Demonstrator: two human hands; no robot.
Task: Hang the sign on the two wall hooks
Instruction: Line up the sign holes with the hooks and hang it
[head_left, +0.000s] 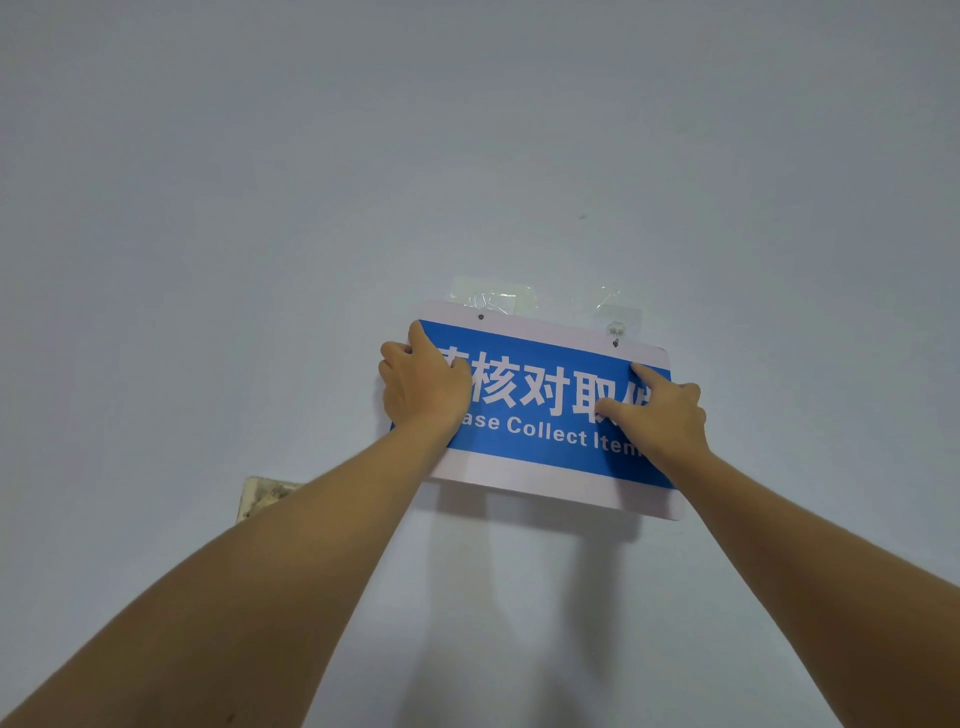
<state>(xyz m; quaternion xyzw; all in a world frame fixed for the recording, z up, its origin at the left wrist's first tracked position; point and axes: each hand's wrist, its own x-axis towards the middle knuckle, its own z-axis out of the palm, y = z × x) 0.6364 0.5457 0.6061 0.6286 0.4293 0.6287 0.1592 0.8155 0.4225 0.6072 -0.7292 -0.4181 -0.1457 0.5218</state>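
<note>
A plain pale wall fills all we see

We face a flat wall (260, 208) painted a pale grey-blue, smooth and bare across nearly the whole view, and we see no floor, window or furniture. The light is soft and even, a little brighter toward the lower middle, where faint grey shadows (467, 597) fall down the paint. We notice one small dark speck (583, 215) right of centre on the upper wall. Low on the left we make out a stained, off-white squarish patch (260, 496) set on the wall, partly hidden, and we cannot tell what it is.
</note>
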